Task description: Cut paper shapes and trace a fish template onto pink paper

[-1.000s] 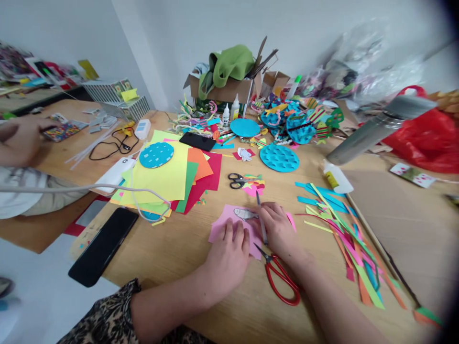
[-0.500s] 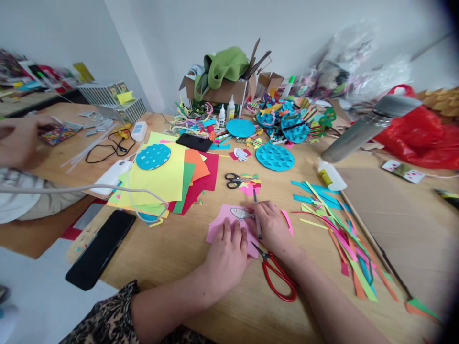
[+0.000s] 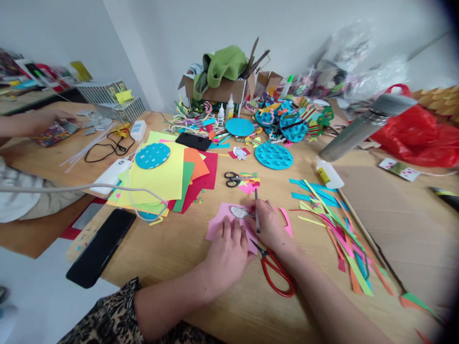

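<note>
A pink sheet of paper (image 3: 215, 229) lies in front of me, with a small grey-white fish cutout (image 3: 238, 212) on its upper part. My left hand (image 3: 227, 251) rests on the pink paper, fingers stretched out and pressing it to the table. A dark, slim pen (image 3: 257, 210) stands nearly upright in my right hand (image 3: 270, 224), whose fingers close around it at the fish's right end. The pen's tip is hidden by the hand. Red-handled scissors (image 3: 276, 274) lie by my right wrist, their blades touching the paper's edge.
Black scissors (image 3: 233, 179) lie beyond the paper. Coloured sheets (image 3: 161, 177) and a phone (image 3: 102, 248) are on the left; paper strips (image 3: 344, 234), a glue bottle (image 3: 329, 174) and a steel flask (image 3: 358, 131) on the right. Another person's hand (image 3: 46, 122) works at far left.
The pen in my right hand has become more upright and shifted slightly. My left hand stays on the paper. At far left, the other person's hand has moved a little.
</note>
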`<move>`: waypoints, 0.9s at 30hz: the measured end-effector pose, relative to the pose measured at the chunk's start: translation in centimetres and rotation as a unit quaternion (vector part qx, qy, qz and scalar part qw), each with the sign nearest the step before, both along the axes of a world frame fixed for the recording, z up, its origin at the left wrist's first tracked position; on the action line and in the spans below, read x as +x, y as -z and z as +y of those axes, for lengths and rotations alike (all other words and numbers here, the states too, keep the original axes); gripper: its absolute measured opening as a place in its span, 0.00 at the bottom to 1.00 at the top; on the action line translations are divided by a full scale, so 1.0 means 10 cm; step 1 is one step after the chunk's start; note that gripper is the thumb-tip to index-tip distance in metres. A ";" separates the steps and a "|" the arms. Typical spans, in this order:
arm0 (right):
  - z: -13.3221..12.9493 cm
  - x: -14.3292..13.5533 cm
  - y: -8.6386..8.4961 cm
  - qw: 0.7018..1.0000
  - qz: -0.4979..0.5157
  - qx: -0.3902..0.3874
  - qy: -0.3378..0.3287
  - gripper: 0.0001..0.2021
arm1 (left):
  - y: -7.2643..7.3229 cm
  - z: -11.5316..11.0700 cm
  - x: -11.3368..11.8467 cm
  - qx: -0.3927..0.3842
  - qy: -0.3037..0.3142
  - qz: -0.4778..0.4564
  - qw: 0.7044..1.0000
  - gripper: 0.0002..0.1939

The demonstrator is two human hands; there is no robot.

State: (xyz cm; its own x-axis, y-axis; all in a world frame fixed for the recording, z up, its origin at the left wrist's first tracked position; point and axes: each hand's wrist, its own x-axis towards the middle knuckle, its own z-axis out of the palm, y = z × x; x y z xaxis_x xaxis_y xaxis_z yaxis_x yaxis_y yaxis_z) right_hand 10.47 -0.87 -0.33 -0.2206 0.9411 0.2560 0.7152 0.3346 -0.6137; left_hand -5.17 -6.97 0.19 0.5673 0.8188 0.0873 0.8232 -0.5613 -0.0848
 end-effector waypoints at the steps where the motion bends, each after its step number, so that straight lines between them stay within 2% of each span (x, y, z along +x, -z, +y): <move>1: -0.01 -0.01 0.01 1.000 0.012 -0.007 0.004 0.09 | 0.00 0.00 0.00 0.002 0.000 -0.004 1.000 0.31; 4: -0.03 -0.02 0.04 0.998 0.058 -0.028 0.000 0.10 | -0.02 0.00 0.00 0.003 0.003 -0.015 1.000 0.30; 7: 0.00 0.03 0.00 0.994 0.110 -0.001 0.025 0.09 | -0.07 0.02 -0.01 0.006 0.018 -0.019 1.000 0.26; 11: 0.09 0.25 -0.19 0.981 0.170 0.032 0.093 0.09 | -0.20 0.14 -0.12 -0.006 0.045 -0.015 0.999 0.21; 14: 0.14 0.45 -0.34 0.976 0.196 0.003 0.097 0.11 | -0.30 0.28 -0.28 -0.043 0.023 -0.013 0.999 0.16; 17: 0.10 0.55 -0.47 0.979 0.189 -0.028 0.067 0.10 | -0.35 0.38 -0.40 -0.048 -0.011 -0.007 0.999 0.16; 20: -0.07 0.52 -0.54 0.985 0.160 -0.069 -0.005 0.07 | -0.31 0.39 -0.39 -0.046 -0.049 -0.022 0.998 0.16; 22: -0.28 0.43 -0.53 0.980 0.156 -0.109 -0.058 0.05 | -0.25 0.37 -0.34 -0.038 -0.063 -0.039 0.997 0.21; 24: -0.54 0.30 -0.46 0.974 0.157 -0.145 -0.082 0.05 | -0.17 0.34 -0.28 -0.030 -0.062 -0.039 0.997 0.28; 27: -0.91 0.16 -0.28 0.975 0.141 -0.151 -0.078 0.05 | -0.08 0.31 -0.27 -0.028 -0.063 -0.034 0.997 0.25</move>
State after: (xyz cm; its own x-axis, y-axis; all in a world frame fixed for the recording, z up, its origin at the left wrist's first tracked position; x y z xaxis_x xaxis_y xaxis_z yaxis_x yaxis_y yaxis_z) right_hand 12.08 -9.96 2.46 -0.3289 0.9433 0.0437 0.4585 0.2000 -0.8659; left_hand -7.88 -3.89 1.03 0.4531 0.8884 0.0738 0.8907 -0.4545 0.0032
